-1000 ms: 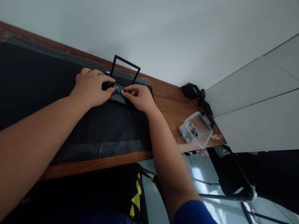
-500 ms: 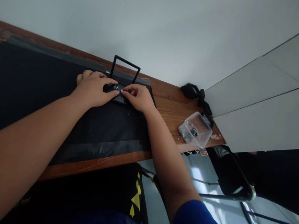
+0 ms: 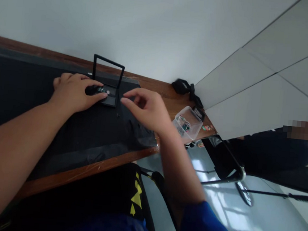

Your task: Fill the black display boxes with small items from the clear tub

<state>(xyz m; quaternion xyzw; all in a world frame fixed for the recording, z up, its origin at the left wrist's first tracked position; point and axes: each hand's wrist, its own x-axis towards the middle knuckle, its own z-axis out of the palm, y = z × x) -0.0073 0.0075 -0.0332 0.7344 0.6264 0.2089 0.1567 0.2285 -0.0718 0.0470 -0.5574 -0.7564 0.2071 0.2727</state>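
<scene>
A black hinged case (image 3: 109, 101) lies on the dark mat, its frame-like lid (image 3: 110, 61) standing upright at the back. My left hand (image 3: 76, 91) rests over the case's left side. Its thumb and forefinger close around a small dark strip with greenish, shiny bits (image 3: 102, 89), which lies on the case; the exact kind is too small to make out. A small whitish round piece (image 3: 108, 92) sits by the thumb tip. My right hand (image 3: 149, 109) hovers right of the case, thumb and forefinger apart, with nothing visible between them.
A clear plastic box (image 3: 193, 124) with small colourful items stands on the wooden table (image 3: 156, 90) to the right. Behind it lies a black object (image 3: 181, 86) near the wall. Another person's dark clothing (image 3: 270, 148) shows at the far right, beside a metal-framed chair.
My right hand has let go of the small whitish piece and moved right, away from the case. My left hand stays at the case. The whole view has shifted right.
</scene>
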